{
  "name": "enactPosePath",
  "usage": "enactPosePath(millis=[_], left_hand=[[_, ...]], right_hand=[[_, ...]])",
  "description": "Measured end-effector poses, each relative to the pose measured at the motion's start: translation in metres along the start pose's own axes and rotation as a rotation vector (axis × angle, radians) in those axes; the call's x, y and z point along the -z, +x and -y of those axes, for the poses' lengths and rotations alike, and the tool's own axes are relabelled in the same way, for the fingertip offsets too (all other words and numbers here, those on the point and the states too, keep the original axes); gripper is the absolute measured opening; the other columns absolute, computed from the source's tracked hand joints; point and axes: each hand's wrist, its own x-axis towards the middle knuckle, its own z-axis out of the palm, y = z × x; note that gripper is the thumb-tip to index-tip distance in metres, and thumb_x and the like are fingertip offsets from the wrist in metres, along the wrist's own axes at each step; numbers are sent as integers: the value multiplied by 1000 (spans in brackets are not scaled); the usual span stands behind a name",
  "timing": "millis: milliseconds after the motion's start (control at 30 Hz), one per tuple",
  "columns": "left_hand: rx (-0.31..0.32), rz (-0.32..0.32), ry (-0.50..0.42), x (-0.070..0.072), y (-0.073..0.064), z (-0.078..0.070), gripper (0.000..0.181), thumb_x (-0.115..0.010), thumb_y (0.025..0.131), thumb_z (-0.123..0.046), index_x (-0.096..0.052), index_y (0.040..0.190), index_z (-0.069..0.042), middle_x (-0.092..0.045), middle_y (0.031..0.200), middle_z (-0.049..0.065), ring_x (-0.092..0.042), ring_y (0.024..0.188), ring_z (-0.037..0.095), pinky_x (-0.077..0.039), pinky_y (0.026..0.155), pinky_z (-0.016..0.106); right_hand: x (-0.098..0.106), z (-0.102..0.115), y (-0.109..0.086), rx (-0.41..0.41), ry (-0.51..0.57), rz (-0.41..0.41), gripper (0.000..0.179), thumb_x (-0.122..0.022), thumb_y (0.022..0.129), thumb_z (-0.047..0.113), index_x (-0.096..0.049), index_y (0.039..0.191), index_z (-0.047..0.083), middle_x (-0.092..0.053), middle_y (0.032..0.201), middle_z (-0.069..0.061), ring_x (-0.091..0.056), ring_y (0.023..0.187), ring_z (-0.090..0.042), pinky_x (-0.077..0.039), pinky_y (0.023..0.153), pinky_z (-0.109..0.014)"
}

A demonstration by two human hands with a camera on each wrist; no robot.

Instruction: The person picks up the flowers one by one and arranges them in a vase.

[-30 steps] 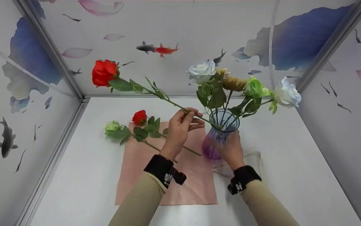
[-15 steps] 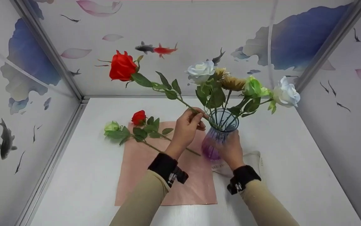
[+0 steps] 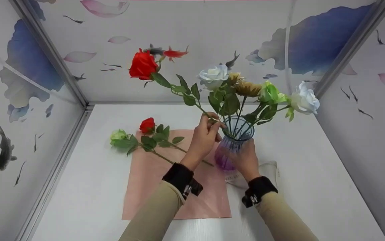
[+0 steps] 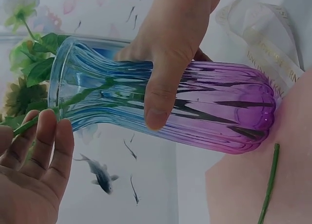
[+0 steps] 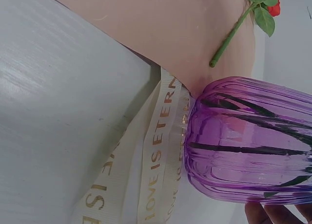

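Note:
My left hand (image 3: 205, 137) pinches the green stem of a red rose (image 3: 143, 64) right at the rim of the glass vase (image 3: 224, 159). The rose leans to the upper left, its lower stem inside the vase mouth. With my right hand (image 3: 246, 157) I grip the vase by its neck and side; the left wrist view shows the thumb lying across the glass (image 4: 224, 107), blue above and purple below. Standing in the vase are a white rose (image 3: 214, 76), brownish flowers (image 3: 248, 89), a green flower (image 3: 270, 92) and another white rose (image 3: 305, 98).
A smaller red rose (image 3: 147, 125) and a pale green flower (image 3: 118, 135) lie at the left, stems across a pink sheet (image 3: 179, 207). Behind the right hand lies a cream ribbon (image 5: 156, 156) with gold lettering. Printed panels wall the white table (image 3: 313, 187).
My left hand has moved right toward the vase rim, sliding closer along the stem. The red rose's head has swung right and up, standing steeper. The right hand and vase stay put.

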Motion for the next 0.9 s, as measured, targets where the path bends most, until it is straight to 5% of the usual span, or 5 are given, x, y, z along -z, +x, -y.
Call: enactPosePath(millis=[267,500,633,900], left_hand=[[29,33,39,-3,-1,-4,27,-39,113,-26,-45,130,-6,-72,108,10,-63,62,14,-55,68,30],[39,-46,131,-1,2,-10,40,-33,113,-40,-60,116,-10,-72,105,5,-67,62,18,-56,72,33],[24,-52,176,1,2,-12,38,-35,113,-40,-58,121,-12,-68,104,2,-65,66,18,-54,73,31],[-26,-141,205,4,3,-16,42,-35,113,-37,-57,93,-8,-51,65,1,-52,56,16,-40,61,29]], right_hand=[[-1,0,1,31,16,-20,109,-85,79,53,-23,153,2,-42,144,-24,-49,133,-39,-43,109,-58],[-1,0,2,32,21,-25,109,-86,78,54,-25,152,1,-43,143,-25,-49,133,-40,-42,110,-59],[-1,-1,1,45,-2,-24,112,-84,79,57,-22,152,0,-41,143,-26,-47,134,-39,-41,111,-58],[-1,-1,1,55,33,-28,111,-85,78,56,-23,152,0,-43,141,-25,-48,133,-39,-40,112,-57]])
